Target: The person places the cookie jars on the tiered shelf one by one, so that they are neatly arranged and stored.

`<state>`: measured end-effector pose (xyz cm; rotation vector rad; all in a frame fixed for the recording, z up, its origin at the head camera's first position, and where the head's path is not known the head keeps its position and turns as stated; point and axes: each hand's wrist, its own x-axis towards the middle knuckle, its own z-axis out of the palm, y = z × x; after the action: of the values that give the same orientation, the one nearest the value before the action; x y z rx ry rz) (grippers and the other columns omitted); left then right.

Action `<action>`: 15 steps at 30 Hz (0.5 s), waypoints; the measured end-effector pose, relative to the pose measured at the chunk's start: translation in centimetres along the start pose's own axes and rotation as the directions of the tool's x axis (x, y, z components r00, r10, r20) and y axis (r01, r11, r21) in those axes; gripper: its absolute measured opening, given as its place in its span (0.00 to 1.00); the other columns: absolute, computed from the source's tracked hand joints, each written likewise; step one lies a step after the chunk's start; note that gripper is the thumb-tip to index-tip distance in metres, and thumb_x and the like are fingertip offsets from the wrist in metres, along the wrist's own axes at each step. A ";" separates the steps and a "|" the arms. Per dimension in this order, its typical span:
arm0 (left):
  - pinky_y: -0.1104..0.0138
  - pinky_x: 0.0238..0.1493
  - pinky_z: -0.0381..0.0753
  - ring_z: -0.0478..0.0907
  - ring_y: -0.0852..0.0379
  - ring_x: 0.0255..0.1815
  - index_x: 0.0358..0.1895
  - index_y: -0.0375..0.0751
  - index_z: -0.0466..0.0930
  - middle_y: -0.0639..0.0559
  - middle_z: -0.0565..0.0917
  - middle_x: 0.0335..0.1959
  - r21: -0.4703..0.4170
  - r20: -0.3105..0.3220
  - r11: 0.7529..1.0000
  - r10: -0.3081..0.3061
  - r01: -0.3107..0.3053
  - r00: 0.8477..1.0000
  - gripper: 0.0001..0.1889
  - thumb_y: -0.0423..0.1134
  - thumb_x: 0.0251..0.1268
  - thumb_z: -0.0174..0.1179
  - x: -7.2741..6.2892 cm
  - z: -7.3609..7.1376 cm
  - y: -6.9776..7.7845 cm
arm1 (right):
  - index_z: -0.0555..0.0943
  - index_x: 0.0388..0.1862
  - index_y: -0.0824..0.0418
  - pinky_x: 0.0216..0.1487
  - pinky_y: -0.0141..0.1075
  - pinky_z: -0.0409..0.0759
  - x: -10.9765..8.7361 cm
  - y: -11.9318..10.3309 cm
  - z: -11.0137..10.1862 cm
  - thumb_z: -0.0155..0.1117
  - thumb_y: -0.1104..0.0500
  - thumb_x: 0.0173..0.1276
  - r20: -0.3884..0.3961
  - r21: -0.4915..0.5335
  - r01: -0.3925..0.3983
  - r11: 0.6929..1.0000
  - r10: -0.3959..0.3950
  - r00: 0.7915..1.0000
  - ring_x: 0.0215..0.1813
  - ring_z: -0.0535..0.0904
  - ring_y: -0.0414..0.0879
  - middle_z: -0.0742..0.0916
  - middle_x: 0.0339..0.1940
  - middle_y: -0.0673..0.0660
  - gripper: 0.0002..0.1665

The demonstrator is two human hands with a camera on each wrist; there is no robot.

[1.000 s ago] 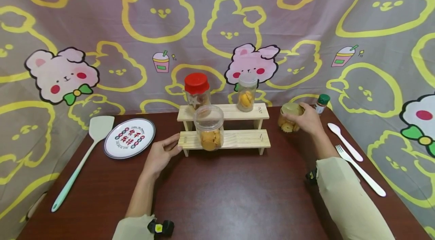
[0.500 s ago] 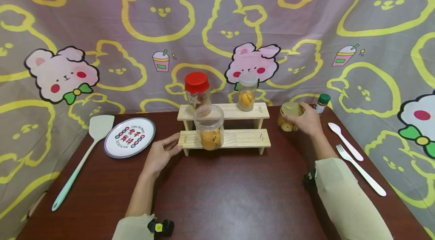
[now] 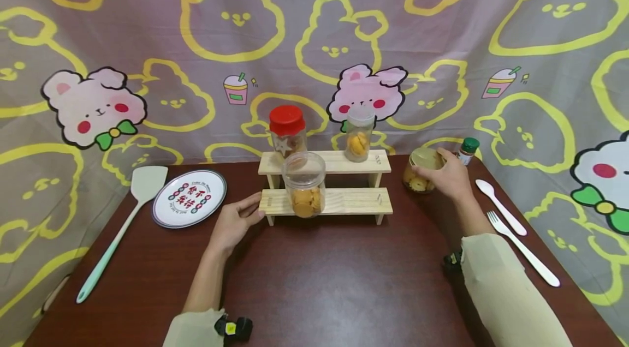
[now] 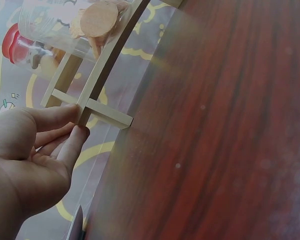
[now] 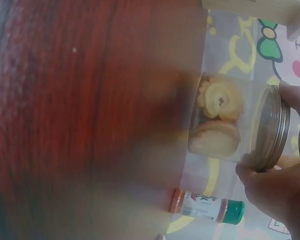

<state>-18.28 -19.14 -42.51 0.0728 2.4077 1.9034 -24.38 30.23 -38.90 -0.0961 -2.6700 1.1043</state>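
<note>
A two-step wooden rack (image 3: 354, 201) stands at the back of the table. My left hand (image 3: 235, 225) pinches the left end of its lower step; thumb and fingertips meet the wood in the left wrist view. My right hand (image 3: 451, 173) grips a clear cookie jar (image 5: 217, 120) around its lid, to the right of the rack. Two cookies show through the jar's side in the right wrist view. On the lower step sits a wide clear jar (image 3: 304, 183) of cookies. The upper step holds a red-lidded jar (image 3: 287, 129) and a slim jar (image 3: 359, 137) with yellow-orange pieces.
A white spatula (image 3: 125, 227) with a green handle and a printed plate (image 3: 189, 198) lie on the left. At the right are a green-capped shaker bottle (image 5: 205, 206), a white spoon (image 3: 501, 207) and a fork (image 3: 523, 249). A patterned cloth (image 3: 314, 36) hangs behind.
The jar in my right hand shows its cookies at a slightly different angle, while that hand stays nearly in place. My left hand keeps its hold on the rack.
</note>
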 end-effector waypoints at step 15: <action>0.70 0.63 0.73 0.68 0.46 0.72 0.70 0.32 0.73 0.41 0.71 0.73 0.011 -0.002 1.000 -0.006 0.006 1.000 0.26 0.29 0.70 0.64 0.1 0.0 -0.2 | 0.63 0.75 0.74 0.59 0.63 0.71 -1.1 -1.0 -1.5 0.74 0.43 0.63 0.029 0.006 0.054 0.999 -0.054 0.998 0.62 0.70 0.70 0.71 0.69 0.77 0.54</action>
<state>-18.40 -19.15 -42.69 0.0640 2.4167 1.8892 -22.89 30.37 -37.35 -0.0067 -2.6783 1.1038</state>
